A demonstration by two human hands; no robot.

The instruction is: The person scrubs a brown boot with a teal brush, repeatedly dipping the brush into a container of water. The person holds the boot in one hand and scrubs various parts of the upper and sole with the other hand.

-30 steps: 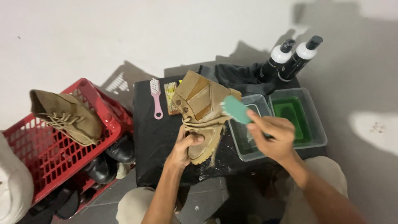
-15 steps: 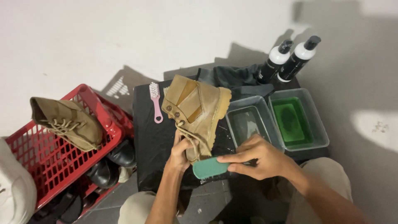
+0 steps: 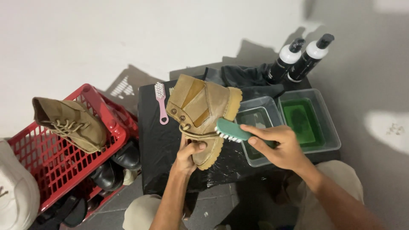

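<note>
Left hand [image 3: 190, 154]: I have it clamped around the toe end of the tan boot [image 3: 203, 115], thumb over the laces, so the boot stands lifted off the table with its sole turned toward my right side.
Right hand [image 3: 277, 147]: my fingers are closed on the handle of the green brush [image 3: 229, 130]; its white bristles face the boot's sole edge and touch it, or nearly so.
Tan boot: held above the middle of the black-covered table [image 3: 162, 145], tilted, cuff pointing to the far edge. I judge this angle keeps the sole rim open to the bristles.
Pink brush [image 3: 161, 102]: lies flat near the table's far left corner, apart from the boot, within reach of the left hand.
Clear tub [image 3: 253, 127]: sits at the table's right side, just behind my right hand, holding dark water.
Green tub [image 3: 306, 121]: beside the clear one, at the right edge, holding green liquid.
Two bottles [image 3: 298, 57]: white bodies, black caps, upright beyond the far right corner.
Dark cloth [image 3: 245, 79]: bunched at the far edge.
Red basket [image 3: 55, 166]: left of the table, carrying a second tan boot [image 3: 70, 123]; black shoes [image 3: 115, 166] lie between basket and table.
Obstruction: nothing stands between brush and boot; the tubs crowd my right wrist.
</note>
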